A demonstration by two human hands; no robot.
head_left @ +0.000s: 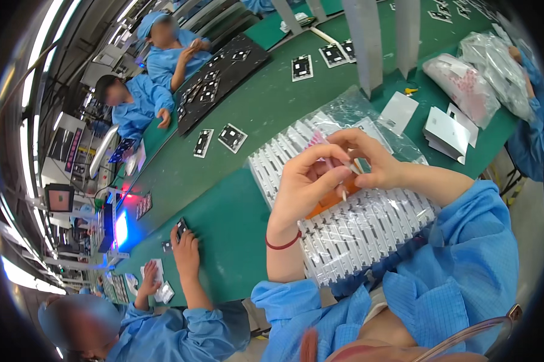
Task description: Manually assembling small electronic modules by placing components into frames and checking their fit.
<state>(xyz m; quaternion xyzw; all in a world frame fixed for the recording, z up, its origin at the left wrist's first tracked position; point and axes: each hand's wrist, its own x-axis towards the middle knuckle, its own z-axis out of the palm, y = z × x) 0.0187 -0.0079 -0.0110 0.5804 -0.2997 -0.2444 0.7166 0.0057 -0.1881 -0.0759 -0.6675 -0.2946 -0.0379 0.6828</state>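
Close together over a white slotted tray (368,232), my left hand (305,178) and my right hand (374,160) are both closed at the fingertips. A thin white stick-like piece (344,193) pokes out below my left fingers. My right fingers pinch at something small and pale beside it, mostly hidden by the fingers. Under the hands shows part of an orange item (324,204) on the tray. Rows of narrow metallic-looking parts fill the tray, and clear plastic film (353,111) covers much of it.
Silvery plates (445,133) and clear bags (462,90) lie on the green table to the right. Metal posts (363,45) rise beyond the tray. Black-and-white device parts (232,138) lie across the table. A co-worker's hand (186,250) handles a dark part at left.
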